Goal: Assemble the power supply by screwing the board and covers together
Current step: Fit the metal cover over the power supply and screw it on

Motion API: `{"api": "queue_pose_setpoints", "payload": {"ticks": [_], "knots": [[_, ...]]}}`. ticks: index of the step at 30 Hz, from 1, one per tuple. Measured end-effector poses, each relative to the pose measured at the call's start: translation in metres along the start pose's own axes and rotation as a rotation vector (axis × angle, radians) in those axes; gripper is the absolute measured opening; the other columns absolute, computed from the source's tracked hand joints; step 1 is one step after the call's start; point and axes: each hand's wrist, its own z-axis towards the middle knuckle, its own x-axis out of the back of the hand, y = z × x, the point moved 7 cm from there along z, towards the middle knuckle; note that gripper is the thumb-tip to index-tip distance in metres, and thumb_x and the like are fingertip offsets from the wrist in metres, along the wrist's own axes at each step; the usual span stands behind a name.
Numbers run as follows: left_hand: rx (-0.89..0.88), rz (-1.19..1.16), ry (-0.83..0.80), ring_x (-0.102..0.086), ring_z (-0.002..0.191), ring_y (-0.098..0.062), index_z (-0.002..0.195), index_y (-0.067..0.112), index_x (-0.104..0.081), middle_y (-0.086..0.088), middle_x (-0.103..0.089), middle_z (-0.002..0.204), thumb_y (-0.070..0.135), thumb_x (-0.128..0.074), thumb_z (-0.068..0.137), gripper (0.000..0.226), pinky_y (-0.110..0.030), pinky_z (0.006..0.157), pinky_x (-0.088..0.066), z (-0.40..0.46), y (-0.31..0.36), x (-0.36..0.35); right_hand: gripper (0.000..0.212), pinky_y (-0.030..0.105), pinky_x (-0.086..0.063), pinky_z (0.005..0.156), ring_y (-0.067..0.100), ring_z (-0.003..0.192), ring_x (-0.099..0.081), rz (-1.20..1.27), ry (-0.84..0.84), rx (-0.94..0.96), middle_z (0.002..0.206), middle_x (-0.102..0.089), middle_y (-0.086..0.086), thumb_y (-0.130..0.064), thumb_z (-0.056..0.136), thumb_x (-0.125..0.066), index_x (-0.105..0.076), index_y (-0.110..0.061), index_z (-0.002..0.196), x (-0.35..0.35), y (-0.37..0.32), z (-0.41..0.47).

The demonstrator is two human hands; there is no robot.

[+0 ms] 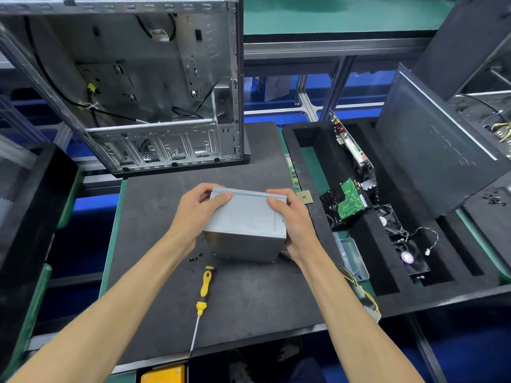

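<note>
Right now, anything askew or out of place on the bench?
Minor only. A few loose black screws lie bare on the mat, beside the power supply box held by the left hand and right hand; they could roll. The screwdriver lies idle, its tip at the mat's front edge. No damage visible.

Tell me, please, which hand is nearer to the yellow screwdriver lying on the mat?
Left. The left hand grips the metal box just above the screwdriver; the right hand holds the box's far side, farther off.
</note>
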Motion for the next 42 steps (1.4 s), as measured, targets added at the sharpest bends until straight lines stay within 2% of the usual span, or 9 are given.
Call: {"api": "queue_pose_setpoints", "payload": {"ticks": [2, 6, 8, 12, 16, 20, 23, 33, 42], "knots": [[-0.067, 0.157, -0.121, -0.069, 0.094, -0.003, 0.11, 0.028, -0.067, 0.013, -0.074, 0.104, 0.03, -0.08, 0.084, 0.029, -0.013, 0.07, -0.052, 0.002, 0.005, 0.003, 0.015, 0.024, -0.054, 0.062, 0.011, 0.081, -0.07, 0.009, -0.004, 0.001, 0.089, -0.074, -0.004, -0.028, 0.079, -0.074, -0.073, -0.025, 0.094, 0.0, 0.0, 0.0], [-0.036, 0.35, -0.497, -0.051, 0.11, 0.021, 0.131, 0.053, -0.033, 0.046, -0.051, 0.115, 0.047, -0.091, 0.057, 0.094, 0.0, 0.08, -0.045, -0.01, -0.009, 0.0, 0.009, 0.023, -0.054, 0.062, 0.011, 0.081, -0.07, 0.014, -0.019, 0.005, 0.09, -0.074, -0.004, -0.028, 0.08, -0.074, -0.075, -0.031, 0.089, 0.001, 0.0, 0.0], [-0.107, 0.431, -0.519, -0.047, 0.115, 0.02, 0.137, 0.048, -0.024, 0.045, -0.045, 0.122, 0.046, -0.092, 0.052, 0.109, 0.0, 0.084, -0.042, -0.01, -0.012, 0.001, 0.01, 0.024, -0.054, 0.064, 0.012, 0.082, -0.069, 0.014, -0.025, -0.004, 0.09, -0.073, -0.004, -0.028, 0.08, -0.074, -0.075, -0.031, 0.089, 0.002, 0.0, 0.002], [-0.216, 0.498, -0.402, -0.051, 0.12, 0.013, 0.138, 0.042, -0.034, 0.031, -0.052, 0.131, 0.047, -0.095, 0.048, 0.108, -0.001, 0.09, -0.041, -0.006, -0.008, 0.006, 0.019, 0.026, -0.05, 0.073, 0.016, 0.089, -0.064, -0.158, -0.044, 0.0, 0.095, -0.07, 0.0, -0.025, 0.08, -0.076, -0.071, -0.019, 0.097, 0.005, -0.008, 0.005], [-0.246, 0.542, -0.391, -0.049, 0.122, 0.017, 0.131, 0.058, -0.034, 0.039, -0.053, 0.128, 0.05, -0.094, 0.05, 0.101, 0.003, 0.088, -0.038, -0.009, -0.007, 0.01, 0.011, 0.021, -0.047, 0.083, 0.006, 0.092, -0.064, -0.778, -0.194, 0.145, 0.098, -0.072, -0.009, -0.024, 0.092, -0.076, -0.074, -0.018, 0.101, 0.003, -0.059, 0.009], [-0.258, 0.551, -0.373, -0.051, 0.12, 0.016, 0.129, 0.059, -0.036, 0.039, -0.056, 0.125, 0.045, -0.096, 0.053, 0.098, 0.002, 0.086, -0.04, -0.009, -0.004, 0.01, 0.075, 0.037, -0.051, 0.087, 0.015, 0.109, -0.056, -1.489, -0.42, 0.29, 0.112, -0.067, -0.007, -0.08, 0.065, -0.074, -0.069, -0.022, 0.113, -0.057, -0.079, -0.001], [-0.267, 0.549, -0.371, -0.053, 0.115, 0.017, 0.127, 0.058, -0.037, 0.04, -0.057, 0.121, 0.044, -0.097, 0.052, 0.097, 0.001, 0.082, -0.041, -0.01, -0.004, 0.01, 0.098, 0.037, -0.042, 0.079, 0.021, 0.116, -0.045, -1.796, -0.537, 0.297, 0.119, -0.052, 0.001, -0.078, 0.059, -0.08, -0.052, -0.015, 0.129, -0.087, -0.053, -0.008], [-0.304, 0.552, -0.409, -0.05, 0.126, 0.011, 0.132, 0.047, -0.04, 0.037, -0.055, 0.126, 0.042, -0.097, 0.05, 0.1, -0.004, 0.103, -0.036, -0.002, -0.01, 0.016, 0.092, 0.037, -0.042, 0.078, 0.011, 0.113, -0.046, -1.645, -0.425, 0.46, 0.113, -0.051, -0.011, -0.074, 0.058, -0.077, -0.052, -0.026, 0.132, -0.073, -0.049, -0.002], [-0.307, 0.49, -0.366, -0.05, 0.127, 0.01, 0.135, 0.047, -0.042, 0.034, -0.056, 0.13, 0.045, -0.098, 0.05, 0.102, -0.009, 0.103, -0.038, -0.003, -0.011, 0.016, 0.099, 0.04, -0.046, 0.089, 0.014, 0.114, -0.043, -1.648, -0.45, 0.436, 0.118, -0.051, -0.007, -0.077, 0.063, -0.075, -0.046, -0.026, 0.143, -0.068, -0.05, -0.001]]}}
